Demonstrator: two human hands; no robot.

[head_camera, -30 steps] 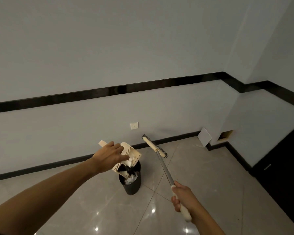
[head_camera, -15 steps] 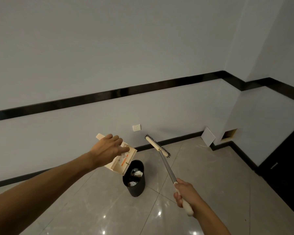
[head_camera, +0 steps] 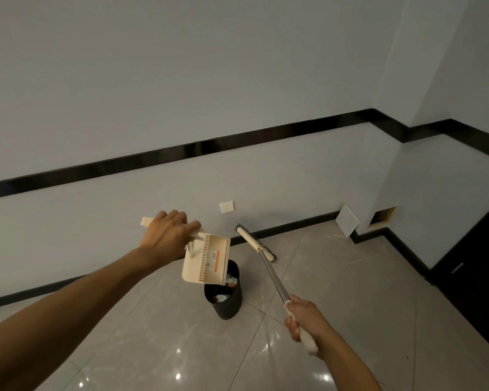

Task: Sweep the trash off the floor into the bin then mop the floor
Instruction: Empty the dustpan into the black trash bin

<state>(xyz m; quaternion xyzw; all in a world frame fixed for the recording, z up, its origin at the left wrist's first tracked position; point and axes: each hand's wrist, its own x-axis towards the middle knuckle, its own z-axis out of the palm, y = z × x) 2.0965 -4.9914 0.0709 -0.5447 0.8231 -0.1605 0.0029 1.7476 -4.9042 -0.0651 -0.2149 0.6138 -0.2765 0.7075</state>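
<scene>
My left hand (head_camera: 168,235) grips the handle of a cream dustpan (head_camera: 206,259), which hangs tipped over the left rim of a small black bin (head_camera: 226,304). White crumpled trash lies inside the bin. My right hand (head_camera: 305,320) holds the cream grip of a broom (head_camera: 261,249) with a metal shaft. The broom's dark-bristled head is raised in the air to the right of the dustpan, near the wall.
The bin stands on a glossy beige tiled floor (head_camera: 336,277) near a grey wall with a black baseboard. A white wall socket (head_camera: 226,206) sits above the bin. A white panel (head_camera: 347,224) leans by a small wall opening at right. Dark cabinetry (head_camera: 477,272) fills the right edge.
The dustpan has swung from dumping trash over the bin to hanging with its underside facing me, lifted slightly. Trash now lies in the bin. The broom stayed raised at the right.
</scene>
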